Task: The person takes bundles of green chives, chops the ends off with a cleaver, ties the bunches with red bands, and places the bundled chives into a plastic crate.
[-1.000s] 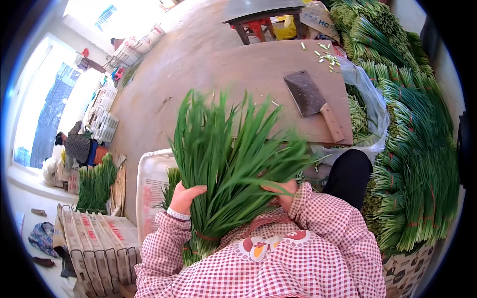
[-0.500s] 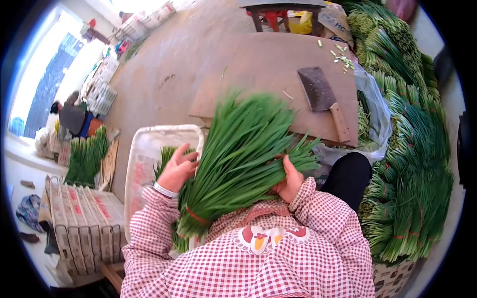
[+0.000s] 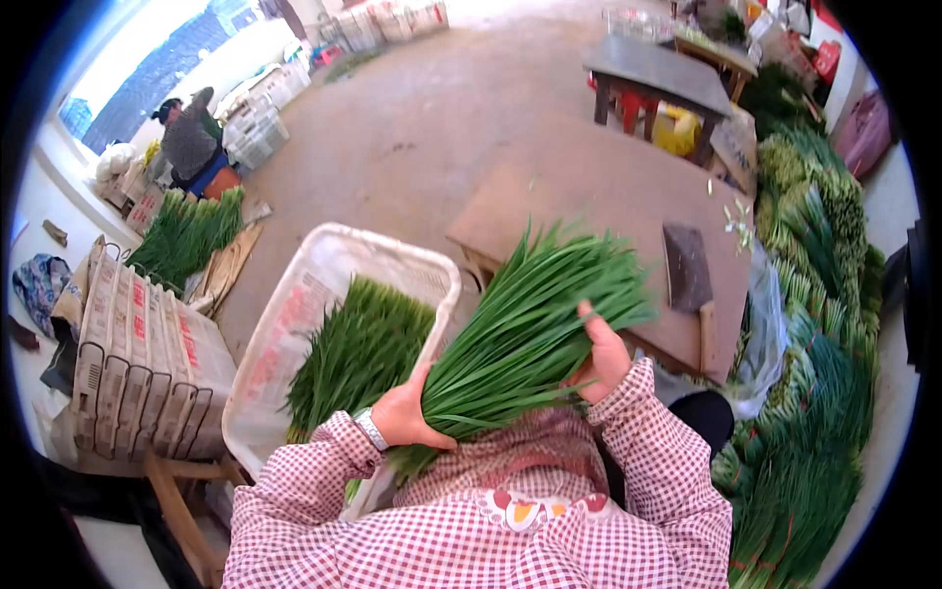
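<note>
A large bunch of garlic chives (image 3: 535, 324) lies across my lap, its leafy tips pointing up and to the right. My left hand (image 3: 407, 412) is wrapped over the near-left part of the bunch, thumb on top. At the right edge my right hand (image 3: 601, 358) grips the leaves, thumb up, its other fingers hidden behind them. To the left stands a white plastic crate (image 3: 339, 236) with more chives (image 3: 363, 339) packed inside. The cut end of the held bunch is mostly hidden behind my left hand and sleeve.
A cleaver (image 3: 687, 270) lies on the low wooden board (image 3: 579, 187) ahead, near cut stem bits. Bundled chives (image 3: 814, 393) are heaped at right beside a plastic bag (image 3: 765, 324). Stacked crates (image 3: 147, 353) stand at left. Another person (image 3: 191, 137) sits by the window.
My left hand has come down from beside the leaves onto the bunch. My right hand has shifted up along its right side. The view has turned left, showing more of the crate.
</note>
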Action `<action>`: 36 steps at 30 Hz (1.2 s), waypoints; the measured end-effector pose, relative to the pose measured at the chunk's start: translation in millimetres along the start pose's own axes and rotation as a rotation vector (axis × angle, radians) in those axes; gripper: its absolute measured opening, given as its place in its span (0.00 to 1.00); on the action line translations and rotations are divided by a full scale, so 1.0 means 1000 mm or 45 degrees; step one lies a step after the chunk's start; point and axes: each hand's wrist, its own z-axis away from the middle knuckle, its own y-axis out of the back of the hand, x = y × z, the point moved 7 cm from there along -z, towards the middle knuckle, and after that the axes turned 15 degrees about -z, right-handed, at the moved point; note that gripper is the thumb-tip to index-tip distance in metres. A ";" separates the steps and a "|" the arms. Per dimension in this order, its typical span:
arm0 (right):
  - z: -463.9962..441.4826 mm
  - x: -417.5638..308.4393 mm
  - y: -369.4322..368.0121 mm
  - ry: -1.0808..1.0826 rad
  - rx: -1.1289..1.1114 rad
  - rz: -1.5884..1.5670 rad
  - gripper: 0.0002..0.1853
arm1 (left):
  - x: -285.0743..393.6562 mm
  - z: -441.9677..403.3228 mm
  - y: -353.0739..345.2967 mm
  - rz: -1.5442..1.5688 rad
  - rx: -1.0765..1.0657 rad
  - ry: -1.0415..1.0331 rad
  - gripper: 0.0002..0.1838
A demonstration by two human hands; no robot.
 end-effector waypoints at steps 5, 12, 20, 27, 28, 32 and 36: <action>-0.003 -0.049 -0.071 0.343 0.106 0.747 0.28 | -0.071 -0.025 -0.009 0.973 -0.397 -0.091 0.51; 0.028 -0.071 0.061 0.278 0.245 0.454 0.21 | -0.138 0.005 0.006 1.790 -0.064 -0.072 0.37; 0.004 0.003 0.114 -0.073 0.416 0.800 0.20 | -0.205 0.020 0.078 2.021 0.455 -0.059 0.34; 0.048 -0.046 0.219 0.202 1.015 0.788 0.20 | -0.330 0.108 0.128 1.472 0.784 0.519 0.32; 0.053 -0.046 0.224 0.160 1.008 0.748 0.17 | -0.343 0.119 0.143 1.232 0.848 0.448 0.34; 0.058 -0.045 0.250 -0.018 0.987 0.907 0.13 | -0.400 0.162 0.151 0.864 0.816 0.606 0.44; 0.040 0.002 0.197 0.012 0.771 0.899 0.20 | -0.406 0.178 0.150 0.303 0.742 0.571 0.52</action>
